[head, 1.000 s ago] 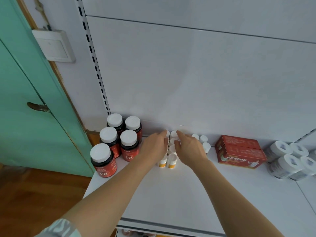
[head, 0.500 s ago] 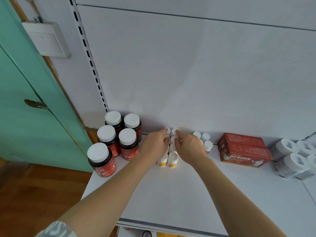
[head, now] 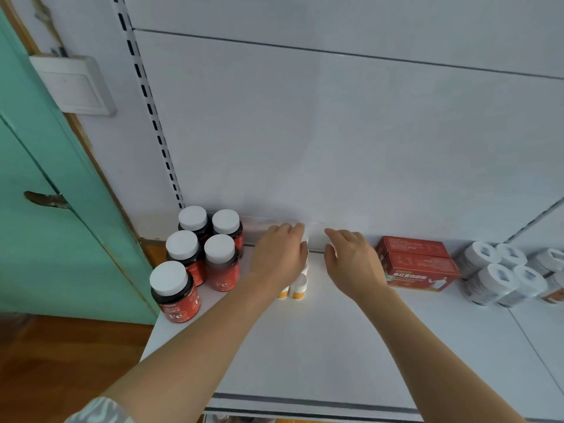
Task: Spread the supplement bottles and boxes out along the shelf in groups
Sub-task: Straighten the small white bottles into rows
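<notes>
Along the white shelf [head: 320, 346] stand groups of supplements. At the left are several dark bottles with red labels and white caps [head: 221, 264]. In the middle is a cluster of small white-capped yellow bottles [head: 299, 286]. My left hand [head: 279, 257] lies over that cluster, fingertips at the back wall beside a white cap. My right hand [head: 354, 264] rests, fingers slightly bent, just left of two stacked red boxes [head: 418, 264]. It hides whatever small bottles are under it. A bare gap separates the hands.
Several white bottles [head: 503, 276] lie on their sides at the far right. The shelf's back panel rises straight behind the items. A green door [head: 45, 209] and a wall switch [head: 73, 83] are to the left. The shelf's front edge [head: 305, 401] is near me.
My right hand has slid right, away from the left hand, and now covers the small bottles that stood beside the red boxes. The left hand stays on its cluster.
</notes>
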Demonstrator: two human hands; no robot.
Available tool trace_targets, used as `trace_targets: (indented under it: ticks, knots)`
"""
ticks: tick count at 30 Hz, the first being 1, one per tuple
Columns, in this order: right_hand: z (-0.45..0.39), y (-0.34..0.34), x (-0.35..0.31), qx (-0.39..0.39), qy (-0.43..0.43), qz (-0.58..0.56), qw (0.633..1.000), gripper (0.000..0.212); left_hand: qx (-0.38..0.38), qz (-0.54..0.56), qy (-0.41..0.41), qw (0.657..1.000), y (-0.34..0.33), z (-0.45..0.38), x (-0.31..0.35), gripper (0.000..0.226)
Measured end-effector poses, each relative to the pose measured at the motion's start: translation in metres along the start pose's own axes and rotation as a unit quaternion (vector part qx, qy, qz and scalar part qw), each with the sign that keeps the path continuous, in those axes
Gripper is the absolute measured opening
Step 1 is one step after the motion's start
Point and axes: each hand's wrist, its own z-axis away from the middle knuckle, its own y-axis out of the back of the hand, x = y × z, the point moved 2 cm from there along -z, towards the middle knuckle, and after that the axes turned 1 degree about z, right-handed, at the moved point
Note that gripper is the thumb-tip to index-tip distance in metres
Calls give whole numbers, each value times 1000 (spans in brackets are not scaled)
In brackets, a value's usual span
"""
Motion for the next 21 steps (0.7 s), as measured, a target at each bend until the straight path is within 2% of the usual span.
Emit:
trace_targets:
  ticks: [5, 9, 16, 21]
  knots:
    - [20, 10, 42, 23, -16, 22, 999, 30, -31, 8, -68, 997, -13, -3, 31, 37]
    - [19, 6, 72, -37, 0, 76, 996, 41, -64, -34, -99, 992, -30, -7, 46, 41]
    - [7, 1, 87, -62, 92, 115, 987, 49, -87, -134, -76, 984, -53, -17, 58, 46]
    - [0, -10, 94, -73, 134, 95, 984, 42, -97, -134, -63, 984, -58, -20, 61, 43]
